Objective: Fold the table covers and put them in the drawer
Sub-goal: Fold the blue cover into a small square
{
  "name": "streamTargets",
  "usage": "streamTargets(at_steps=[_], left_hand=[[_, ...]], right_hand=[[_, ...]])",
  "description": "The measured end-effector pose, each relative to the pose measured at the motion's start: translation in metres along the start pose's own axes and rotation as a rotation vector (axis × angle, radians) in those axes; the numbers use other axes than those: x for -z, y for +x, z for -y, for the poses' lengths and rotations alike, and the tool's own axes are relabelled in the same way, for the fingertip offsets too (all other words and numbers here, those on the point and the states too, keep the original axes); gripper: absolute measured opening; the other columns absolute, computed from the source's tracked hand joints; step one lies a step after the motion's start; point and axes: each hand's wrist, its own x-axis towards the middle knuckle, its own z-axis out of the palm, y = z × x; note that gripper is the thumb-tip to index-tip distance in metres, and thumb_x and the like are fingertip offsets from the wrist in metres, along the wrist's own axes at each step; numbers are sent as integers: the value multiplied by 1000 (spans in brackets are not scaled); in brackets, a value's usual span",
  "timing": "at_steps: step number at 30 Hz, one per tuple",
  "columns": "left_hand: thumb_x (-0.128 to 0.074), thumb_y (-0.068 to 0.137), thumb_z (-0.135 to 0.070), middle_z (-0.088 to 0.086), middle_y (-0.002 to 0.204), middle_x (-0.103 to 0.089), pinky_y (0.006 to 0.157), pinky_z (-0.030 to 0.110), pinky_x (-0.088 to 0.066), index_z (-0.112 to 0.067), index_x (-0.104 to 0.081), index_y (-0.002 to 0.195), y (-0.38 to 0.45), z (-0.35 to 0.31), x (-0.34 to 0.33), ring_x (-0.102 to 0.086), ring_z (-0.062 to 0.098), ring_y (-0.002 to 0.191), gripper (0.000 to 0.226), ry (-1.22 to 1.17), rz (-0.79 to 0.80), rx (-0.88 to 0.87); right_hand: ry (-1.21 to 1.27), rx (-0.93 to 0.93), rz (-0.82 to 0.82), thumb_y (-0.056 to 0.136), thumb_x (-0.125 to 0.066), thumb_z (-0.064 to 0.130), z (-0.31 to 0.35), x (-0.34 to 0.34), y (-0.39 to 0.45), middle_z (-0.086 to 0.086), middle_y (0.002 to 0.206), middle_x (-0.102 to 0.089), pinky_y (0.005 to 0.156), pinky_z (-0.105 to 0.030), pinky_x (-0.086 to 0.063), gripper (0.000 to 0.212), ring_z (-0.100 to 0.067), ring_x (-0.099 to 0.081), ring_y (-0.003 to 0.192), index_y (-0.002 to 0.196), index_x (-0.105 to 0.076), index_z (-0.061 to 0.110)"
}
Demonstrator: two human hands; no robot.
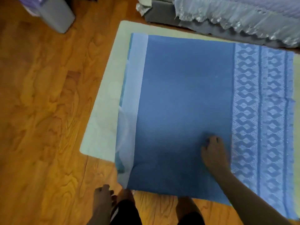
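Right hand [214, 153] pressed on the blue table cover [183, 103], left hand [103, 194] idle off its near-left corner.

Spread fingers of that right hand lie flat on the plain blue panel, just left of the patterned lace border [263, 111]; the left hand hangs loosely curled over the wooden floor [40, 95], holding nothing that I can make out. The cover lies half-folded on a pale mat [103, 111], its near edge spilling onto the floor by the person's feet. Along the left side a lighter strip [134, 95] is turned back and looks rumpled towards the near corner. With only one hand pinning the cloth, I judge that the next fold could drag the layers askew, set that rumple into a crease, or leave the edges mismatched. No drawer is in view, and a second, pale ruffled cloth [243, 15] sits at the far right.
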Motion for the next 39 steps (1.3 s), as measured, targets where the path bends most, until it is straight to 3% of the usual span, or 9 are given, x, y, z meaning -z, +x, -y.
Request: streamTargets(at_steps=[4,7,12,18,20,25,32,36,39], left_hand=[[-45,101,-50,24,104,-66,84,46,-48,-2,-52,113,-28,37,-9,-63,38,96,50,-419,278,294],[-51,93,-18,20,108,-63,76,44,-55,-15,-50,119,-21,36,-25,-64,34,90,26,-197,44,-47],[-72,79,-1,2,146,-38,107,36,-41,-28,-43,147,-8,47,-23,-41,22,131,80,546,-39,-887],[-56,93,-18,7,96,-52,67,38,-45,-15,-53,96,14,42,1,-57,34,84,5,633,-157,-1251],[-50,93,-29,7,91,-53,64,37,-44,-15,-54,93,17,45,7,-57,33,80,14,661,-226,-1347],[-72,86,-45,7,124,-47,84,42,-50,-19,-46,130,24,48,-1,-54,28,108,58,820,-192,-1178],[-65,88,-20,6,103,-60,65,37,-48,-17,-58,119,28,21,6,-64,32,86,32,817,-159,-1378],[-68,82,-9,9,79,-60,50,30,-32,-11,-52,90,24,26,31,-57,33,57,19,508,-395,-1352],[-61,93,-16,-1,84,-63,59,39,-47,-18,-53,97,20,35,15,-60,22,71,9,99,-24,-949]], right_hand=[[64,272,217,87,-68,9,7,-39,-65,-17,112,-55,91,-43,-46,25,-38,-57,103,110,-60,5],[-82,533,371,84,-59,30,-6,-62,-99,-15,137,-52,110,-39,-34,57,-34,-50,127,135,-54,6],[-259,579,385,74,-63,40,-18,-73,-111,-13,158,-32,119,-43,-28,92,-34,-30,144,154,-32,10],[-353,573,350,79,-68,34,-16,-84,-117,-15,162,-21,120,-47,-24,93,-35,-20,146,158,-23,17],[-347,569,330,78,-64,37,-15,-86,-119,-16,161,-23,117,-48,-27,91,-37,-24,143,158,-25,18],[-325,578,382,85,-69,34,-17,-84,-118,-13,165,-14,119,-44,-21,91,-32,-16,147,159,-18,21],[-341,533,409,91,-68,31,-12,-77,-112,-4,167,-10,121,-36,-13,91,-24,-10,149,161,-10,24],[-358,534,438,93,-66,31,-16,-78,-115,-1,168,-3,121,-36,-12,90,-21,-4,150,161,-8,22],[-373,546,439,94,-65,33,-19,-80,-117,-2,168,2,122,-37,-12,89,-21,-1,151,161,-7,23]])
